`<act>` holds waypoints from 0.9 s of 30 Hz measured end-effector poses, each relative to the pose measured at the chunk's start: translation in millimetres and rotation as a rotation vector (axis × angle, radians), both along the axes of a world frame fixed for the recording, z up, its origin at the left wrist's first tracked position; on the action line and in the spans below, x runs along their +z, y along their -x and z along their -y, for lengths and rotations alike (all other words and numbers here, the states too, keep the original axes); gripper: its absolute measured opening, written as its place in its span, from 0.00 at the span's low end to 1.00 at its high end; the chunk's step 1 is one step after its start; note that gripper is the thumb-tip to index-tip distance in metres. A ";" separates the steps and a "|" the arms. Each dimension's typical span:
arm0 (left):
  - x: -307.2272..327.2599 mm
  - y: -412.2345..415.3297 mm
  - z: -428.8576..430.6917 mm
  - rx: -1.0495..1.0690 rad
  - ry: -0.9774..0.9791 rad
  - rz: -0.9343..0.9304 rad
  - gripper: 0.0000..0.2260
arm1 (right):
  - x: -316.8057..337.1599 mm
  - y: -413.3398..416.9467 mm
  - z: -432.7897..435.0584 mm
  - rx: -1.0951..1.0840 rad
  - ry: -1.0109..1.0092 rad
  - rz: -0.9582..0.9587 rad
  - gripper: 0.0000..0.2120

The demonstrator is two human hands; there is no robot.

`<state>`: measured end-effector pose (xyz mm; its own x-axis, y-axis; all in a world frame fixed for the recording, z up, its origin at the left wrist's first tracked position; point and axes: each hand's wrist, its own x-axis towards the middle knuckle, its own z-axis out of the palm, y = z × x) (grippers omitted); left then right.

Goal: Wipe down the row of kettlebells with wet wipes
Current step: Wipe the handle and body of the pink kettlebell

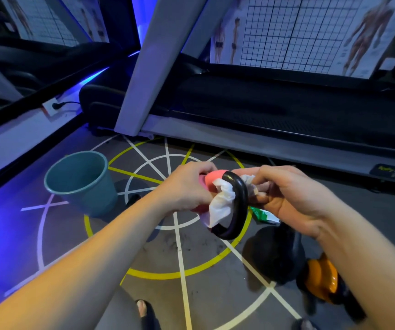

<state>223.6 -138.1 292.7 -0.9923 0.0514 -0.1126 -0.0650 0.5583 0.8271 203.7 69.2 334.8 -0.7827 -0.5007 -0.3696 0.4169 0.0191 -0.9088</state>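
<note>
**Wipe through the handle, both hands on the pink one**

Bottom right of the frame first: an orange kettlebell [320, 279] and a black kettlebell [275, 256] sit on the floor close together, under the right forearm. Waiting their turn, I'd say.

Up to mid-frame, and the pink kettlebell [215, 176] is held off the floor. The left hand [187, 184] is wrapped round its body. Its black handle [240, 198] loops top to bottom, leaning slightly. The white wipe [222, 202] shows on both sides of that bar, apparently threaded through. The right hand [291, 196], right of the handle, pinches the wipe's upper end and is the nearer one for the next rub.

There's free space below and left. A green wipes packet [263, 214] lies on the floor beneath the right hand. Farther left stands a teal bucket [89, 198], well apart. A treadmill [287, 110] spans the top.
</note>
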 end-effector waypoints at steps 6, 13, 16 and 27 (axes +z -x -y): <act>-3.8 1.7 -5.1 -0.083 0.516 -0.255 0.15 | -3.6 -1.9 -4.1 0.051 -0.190 -0.093 0.15; -13.7 -3.3 -19.8 -0.242 0.721 -0.360 0.27 | -17.5 -2.5 -5.0 0.131 -0.328 -0.101 0.13; -12.7 -2.0 -21.2 -0.232 0.687 -0.380 0.34 | -20.0 -0.2 -8.8 0.141 -0.294 -0.072 0.13; -8.1 -1.7 -16.5 -0.229 0.585 -0.415 0.36 | -33.7 -2.9 4.9 -0.083 -0.251 -0.132 0.06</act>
<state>225.2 -121.6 284.6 -0.9309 0.3081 0.1961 0.3580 0.8762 0.3226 206.5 64.3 301.1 -0.8668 -0.3383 -0.3664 0.3053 0.2210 -0.9263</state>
